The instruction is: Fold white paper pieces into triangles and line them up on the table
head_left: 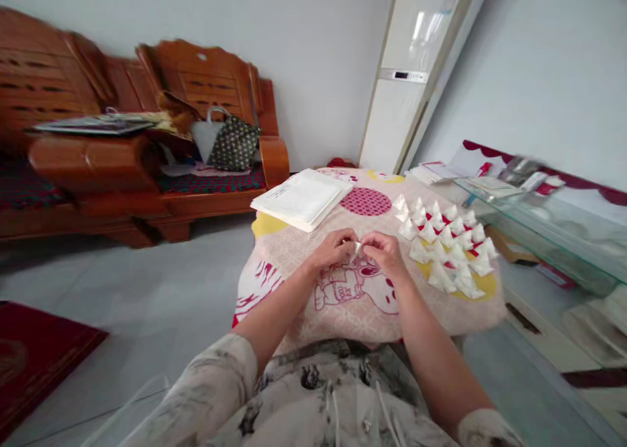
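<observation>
Over the middle of the cloth-covered table [279, 264], my left hand [337, 248] and my right hand [385, 251] meet with fingertips pinched. Between them is a small piece of folded white paper [356, 249], partly covered by the fingers. Both hands are closed on it, left on one side and right on the other. To the right stand several folded white paper pieces [445, 238] with pointed tops, set close together in rows. A thick stack of white paper sheets [304, 197] lies beyond my left hand.
A glass-topped cabinet [553, 218] with papers and small items runs along the right. Wooden armchairs [206, 87] with a dark patterned bag [235, 143] stand at the left. A tall white air conditioner [399, 74] is behind the table. A red mat [39, 362] lies on the floor.
</observation>
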A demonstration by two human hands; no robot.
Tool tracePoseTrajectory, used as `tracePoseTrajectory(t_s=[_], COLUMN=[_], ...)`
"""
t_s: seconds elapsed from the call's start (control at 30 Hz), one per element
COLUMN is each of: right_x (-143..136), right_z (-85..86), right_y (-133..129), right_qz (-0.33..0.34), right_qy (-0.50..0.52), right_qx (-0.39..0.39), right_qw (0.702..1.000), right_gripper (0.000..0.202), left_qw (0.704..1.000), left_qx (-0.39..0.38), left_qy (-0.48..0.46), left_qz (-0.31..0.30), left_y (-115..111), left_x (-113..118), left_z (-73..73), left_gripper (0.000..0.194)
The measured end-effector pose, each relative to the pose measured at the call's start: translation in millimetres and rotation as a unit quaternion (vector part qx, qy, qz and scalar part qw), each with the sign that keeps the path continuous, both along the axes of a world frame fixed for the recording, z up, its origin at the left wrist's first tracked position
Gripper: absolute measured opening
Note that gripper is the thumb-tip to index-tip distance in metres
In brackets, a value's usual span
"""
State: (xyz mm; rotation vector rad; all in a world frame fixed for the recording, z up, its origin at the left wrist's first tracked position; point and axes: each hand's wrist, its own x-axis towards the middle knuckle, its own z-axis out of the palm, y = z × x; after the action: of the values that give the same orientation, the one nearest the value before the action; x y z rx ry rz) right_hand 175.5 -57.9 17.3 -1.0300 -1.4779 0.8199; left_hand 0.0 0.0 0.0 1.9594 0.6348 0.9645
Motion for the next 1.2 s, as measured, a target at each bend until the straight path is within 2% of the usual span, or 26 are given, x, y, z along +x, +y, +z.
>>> tracePoseTrajectory(t_s=[0.1,0.2,0.33,0.57,0.8,1.03,1.2], right_x=[2,3,2,-2,-4,-3,-4], right_z=[-3.5,-7.2,-11.2,-7.7,-7.6,-10.4,-12.0], right_y=[-1,-2,-1,-2,-3,-3,-2], right_qz=[0.021,0.021,-0.003,-0.013,-0.014,-0.024,-0.025], right_qy=[0.037,0.082,0.13,0.137,0.154,0.173,0.156], right_qx=[-0.076,-0.108,-0.103,-0.112,-0.1,-0.1,-0.097], right_qw=[0.996,0.991,0.986,0.984,0.983,0.98,0.983], right_gripper=[0.006,0.005,0.004,0.009,0.01,0.011,0.011], left_qw=[1.0,1.0,1.0,1.0,0.996,0.996,0.996], left_qx=[-0.015,-0.024,-0.012,0.011,0.045,0.049,0.055], left_qy=[-0.009,-0.016,-0.012,-0.028,-0.059,-0.062,-0.047], left_qz=[0.004,0.0,-0.008,-0.002,0.039,0.03,0.049], left_y=[-1,-3,-7,-11,-13,-12,-14], left_x=[-1,-2,-2,2,3,4,5], left_z=[1.1,1.9,2.7,1.9,0.0,-0.9,0.0], left_gripper=[0.015,0.015,0.018,0.034,0.034,0.028,0.023])
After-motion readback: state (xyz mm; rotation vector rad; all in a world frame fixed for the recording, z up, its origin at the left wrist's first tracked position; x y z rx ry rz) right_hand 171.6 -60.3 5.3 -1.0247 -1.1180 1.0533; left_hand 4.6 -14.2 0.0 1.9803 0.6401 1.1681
